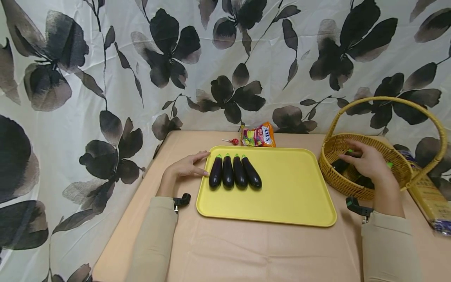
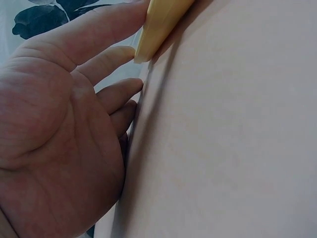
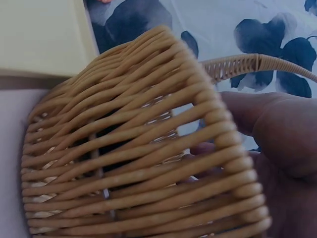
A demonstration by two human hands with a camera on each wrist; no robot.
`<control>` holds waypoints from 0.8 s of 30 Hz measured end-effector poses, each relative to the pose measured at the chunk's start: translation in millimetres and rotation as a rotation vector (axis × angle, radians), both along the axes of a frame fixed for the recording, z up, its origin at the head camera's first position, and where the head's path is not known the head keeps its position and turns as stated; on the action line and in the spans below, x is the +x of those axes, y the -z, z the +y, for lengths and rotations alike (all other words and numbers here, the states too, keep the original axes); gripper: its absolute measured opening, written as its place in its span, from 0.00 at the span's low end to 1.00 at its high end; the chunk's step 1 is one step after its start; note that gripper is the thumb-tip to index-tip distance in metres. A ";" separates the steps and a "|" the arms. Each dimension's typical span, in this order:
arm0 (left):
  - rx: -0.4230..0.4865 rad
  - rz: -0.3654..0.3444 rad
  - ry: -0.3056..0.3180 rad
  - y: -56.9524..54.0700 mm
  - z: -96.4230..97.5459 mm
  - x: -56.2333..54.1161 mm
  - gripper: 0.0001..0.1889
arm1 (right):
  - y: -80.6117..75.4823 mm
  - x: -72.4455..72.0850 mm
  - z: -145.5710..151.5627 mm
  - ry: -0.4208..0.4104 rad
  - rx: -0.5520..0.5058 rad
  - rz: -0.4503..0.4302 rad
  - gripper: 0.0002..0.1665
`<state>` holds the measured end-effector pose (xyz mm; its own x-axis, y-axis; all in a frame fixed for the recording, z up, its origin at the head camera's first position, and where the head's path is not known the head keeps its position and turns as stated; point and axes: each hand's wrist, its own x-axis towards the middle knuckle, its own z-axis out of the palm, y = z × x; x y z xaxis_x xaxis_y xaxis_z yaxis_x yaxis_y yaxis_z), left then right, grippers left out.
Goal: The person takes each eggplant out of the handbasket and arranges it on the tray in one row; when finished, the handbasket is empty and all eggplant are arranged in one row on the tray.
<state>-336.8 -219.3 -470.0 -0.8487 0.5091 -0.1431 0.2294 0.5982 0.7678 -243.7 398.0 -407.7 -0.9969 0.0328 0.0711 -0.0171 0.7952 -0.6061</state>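
Note:
Four... A row of several eggplants (image 1: 228, 172) lies on the left part of a yellow tray (image 1: 292, 188), green stem ends toward the back. My left hand (image 1: 186, 166) touches the tray's left rim with thumb and fingertips, its fingers loosely extended; the left wrist view shows them against the tray edge (image 2: 161, 25). Over the wicker basket (image 1: 352, 192) on the right, my right hand (image 1: 368, 160) reaches inside. Its thumb and fingers pinch an eggplant (image 1: 340, 165) near the green stem end. Through the weave in the right wrist view, dark shapes show behind the basket wall (image 3: 148, 148).
Behind the tray lie a bright candy bag (image 1: 258, 135) and a red lollipop (image 1: 233, 141). The basket's tall handle (image 1: 394, 98) arches over the right hand. A yellow package (image 1: 431, 199) lies right of the basket. A floral curtain (image 1: 225, 58) hangs behind the table.

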 end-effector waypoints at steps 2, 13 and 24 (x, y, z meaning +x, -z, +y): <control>-0.002 0.000 0.001 0.4 -0.1 -0.1 0.53 | 2.8 -1.2 1.8 -0.005 0.015 -0.002 0.45; -0.002 -0.002 0.000 -0.3 1.4 1.5 0.53 | 13.7 -6.5 7.7 -0.020 0.108 -0.019 0.43; 0.022 -0.006 0.000 1.6 1.5 0.7 0.52 | 17.3 -10.8 6.7 -0.028 0.160 -0.079 0.48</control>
